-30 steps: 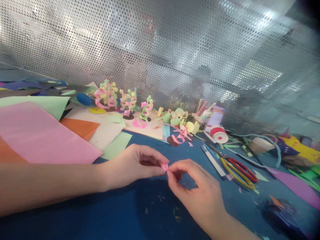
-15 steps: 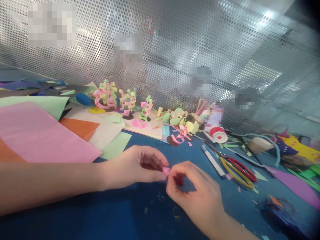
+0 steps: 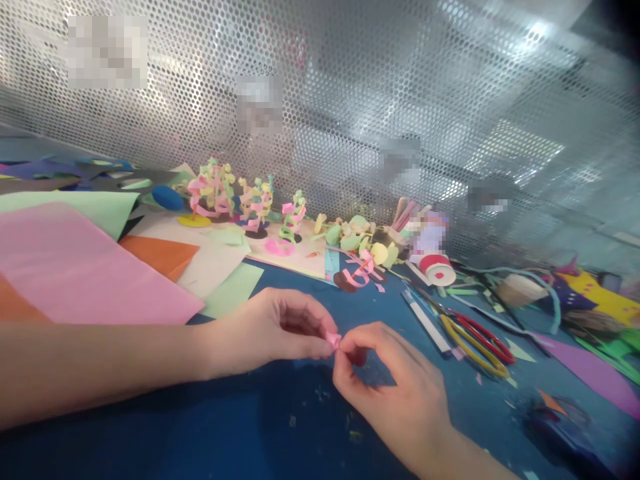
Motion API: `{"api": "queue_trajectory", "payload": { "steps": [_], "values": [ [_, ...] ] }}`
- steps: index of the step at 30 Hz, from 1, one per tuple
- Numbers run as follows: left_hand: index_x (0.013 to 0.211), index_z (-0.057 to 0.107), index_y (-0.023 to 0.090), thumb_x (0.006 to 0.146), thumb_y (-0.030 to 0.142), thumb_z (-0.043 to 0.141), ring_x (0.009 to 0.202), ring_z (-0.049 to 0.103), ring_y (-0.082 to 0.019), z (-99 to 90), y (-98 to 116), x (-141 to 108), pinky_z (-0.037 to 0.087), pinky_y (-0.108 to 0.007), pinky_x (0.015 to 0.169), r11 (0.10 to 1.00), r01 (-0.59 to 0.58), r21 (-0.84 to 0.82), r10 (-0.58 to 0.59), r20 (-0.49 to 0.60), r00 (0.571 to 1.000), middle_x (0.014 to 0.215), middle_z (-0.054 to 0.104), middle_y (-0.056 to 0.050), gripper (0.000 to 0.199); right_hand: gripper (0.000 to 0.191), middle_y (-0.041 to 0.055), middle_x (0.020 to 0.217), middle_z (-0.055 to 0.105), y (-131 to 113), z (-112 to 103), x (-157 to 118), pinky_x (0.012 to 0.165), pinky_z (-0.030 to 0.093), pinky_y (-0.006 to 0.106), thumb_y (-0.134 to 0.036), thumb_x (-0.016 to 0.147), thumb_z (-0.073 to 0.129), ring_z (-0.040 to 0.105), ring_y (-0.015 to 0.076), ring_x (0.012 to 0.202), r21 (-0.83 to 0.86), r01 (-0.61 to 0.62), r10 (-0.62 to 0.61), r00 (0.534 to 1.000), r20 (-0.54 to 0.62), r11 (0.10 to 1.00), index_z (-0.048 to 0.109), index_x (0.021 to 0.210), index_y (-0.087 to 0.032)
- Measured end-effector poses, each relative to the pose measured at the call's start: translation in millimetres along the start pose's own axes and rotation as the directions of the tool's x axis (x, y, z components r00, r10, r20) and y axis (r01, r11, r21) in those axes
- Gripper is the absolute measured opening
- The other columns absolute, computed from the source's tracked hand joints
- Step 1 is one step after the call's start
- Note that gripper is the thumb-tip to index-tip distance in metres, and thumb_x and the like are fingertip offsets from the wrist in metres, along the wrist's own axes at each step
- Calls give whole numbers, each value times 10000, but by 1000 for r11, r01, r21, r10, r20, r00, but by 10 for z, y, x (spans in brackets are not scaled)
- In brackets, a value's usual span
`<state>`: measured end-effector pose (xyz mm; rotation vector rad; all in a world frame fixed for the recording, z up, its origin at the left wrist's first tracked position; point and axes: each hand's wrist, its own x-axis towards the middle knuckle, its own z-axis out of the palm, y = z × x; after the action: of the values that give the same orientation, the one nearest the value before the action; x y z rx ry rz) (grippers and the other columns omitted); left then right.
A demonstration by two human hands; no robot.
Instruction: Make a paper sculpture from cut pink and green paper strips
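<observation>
Shifted slightly, pink paper (image 3: 333, 339) is pinched by left hand (image 3: 255, 333) and right hand (image 3: 407, 393), apparently for control, inside counter (image 3: 175, 433) edges.

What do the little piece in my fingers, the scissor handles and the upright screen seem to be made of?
Pink piece: probably matte paper, as it looks thin and creased.
Scissor handles, yellow and red: likely smooth plastic, given their even colour and soft sheen.
Screen: apparently shiny metal, perforated, with bright glints.

matt pink paper (image 3: 95, 267), perforated metal screen (image 3: 330, 87)
</observation>
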<state>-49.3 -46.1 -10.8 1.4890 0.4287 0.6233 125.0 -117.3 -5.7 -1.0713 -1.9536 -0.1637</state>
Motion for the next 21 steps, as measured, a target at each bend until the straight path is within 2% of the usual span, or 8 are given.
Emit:
{"api": "queue_trajectory", "payload": {
  "steps": [3, 5, 11, 17, 21],
  "values": [
    [908, 649, 165, 748, 232, 672, 841, 615, -132, 27, 19, -14, 490, -272, 811, 1000, -1, -4, 2, 44, 999, 887, 662, -17, 175, 148, -52, 603, 545, -25, -1, -4, 584, 434, 146, -16, 675, 572, 502, 41, 541, -9, -12, 12, 1000, -13, 1000, 554, 691, -162],
    [926, 643, 161, 772, 261, 647, 804, 614, -130, 37, 31, -21, 501, -282, 786, 1000, 4, 3, -4, 43, 999, 877, 657, -23, 184, 145, -52, 603, 545, -30, 0, -1, 580, 435, 148, -22, 686, 574, 503, 43, 538, -7, -26, 26, 1000, -16, 1000, 552, 692, -165],
    [913, 590, 162, 786, 327, 627, 711, 595, -112, 10, 71, -11, 494, -261, 704, 997, 57, 50, -55, -48, 997, 771, 634, -2, 212, 125, -36, 690, 606, 11, 4, 15, 651, 463, 159, -55, 750, 583, 565, 61, 628, 61, -37, 35, 999, 30, 997, 582, 772, -178],
    [877, 599, 154, 783, 338, 627, 704, 576, -108, 0, 102, 0, 481, -247, 692, 995, 76, 58, -74, -33, 997, 758, 619, -1, 208, 96, -28, 753, 633, 55, -9, -4, 640, 483, 179, -124, 785, 582, 600, 82, 668, 68, -182, 181, 983, 27, 981, 601, 839, -201],
    [922, 619, 155, 787, 337, 620, 728, 582, -122, 9, 105, 1, 485, -266, 714, 995, 81, 56, -79, -31, 996, 800, 635, -19, 227, 111, -27, 745, 640, 52, -10, 5, 642, 496, 196, -105, 780, 576, 602, 91, 655, 85, -134, 132, 991, 31, 987, 596, 828, -203]
  ]
}}
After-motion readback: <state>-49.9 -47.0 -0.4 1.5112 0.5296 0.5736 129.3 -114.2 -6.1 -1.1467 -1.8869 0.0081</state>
